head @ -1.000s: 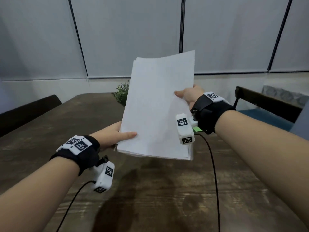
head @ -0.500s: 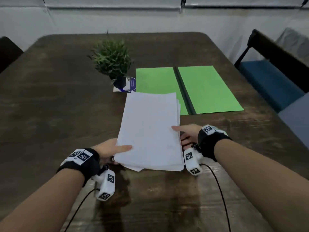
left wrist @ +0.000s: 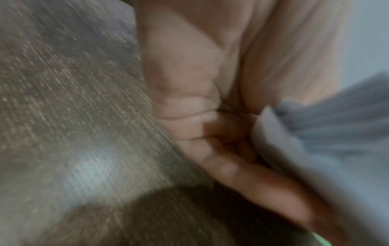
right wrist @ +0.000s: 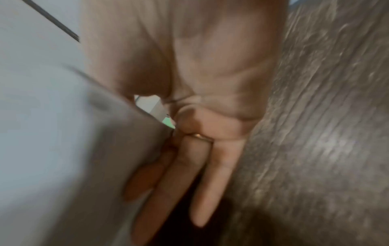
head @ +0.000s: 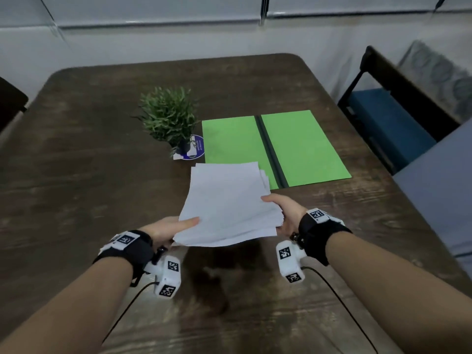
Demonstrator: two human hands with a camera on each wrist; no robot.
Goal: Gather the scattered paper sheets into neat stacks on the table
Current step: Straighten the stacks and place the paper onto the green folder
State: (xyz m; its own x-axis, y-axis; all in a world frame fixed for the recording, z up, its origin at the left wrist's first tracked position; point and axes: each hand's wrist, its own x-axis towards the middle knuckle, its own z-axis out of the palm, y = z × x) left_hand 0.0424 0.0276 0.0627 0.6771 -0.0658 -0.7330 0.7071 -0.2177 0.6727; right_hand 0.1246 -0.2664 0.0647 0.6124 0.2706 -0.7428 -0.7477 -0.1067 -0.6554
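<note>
A stack of white paper sheets (head: 227, 203) hangs a little above the dark wooden table (head: 76, 162), its edges slightly fanned at the right. My left hand (head: 168, 229) pinches its near left corner, thumb on top and fingers underneath. My right hand (head: 286, 213) pinches the right edge the same way. In the left wrist view the blurred sheets (left wrist: 328, 136) lie over my fingers (left wrist: 252, 179). In the right wrist view the stack (right wrist: 63, 149) rests on my fingers (right wrist: 212, 174), which reach under it.
A green open folder (head: 301, 146) lies flat beyond the stack, partly under its far end. A small potted plant (head: 169, 116) stands on a round coaster left of the folder. A chair with a blue seat (head: 390, 116) stands at the table's right side.
The stack went from upright at chest height to nearly flat, low over the table. Both hands came down with it and kept their hold. My view tilted down onto the table.
</note>
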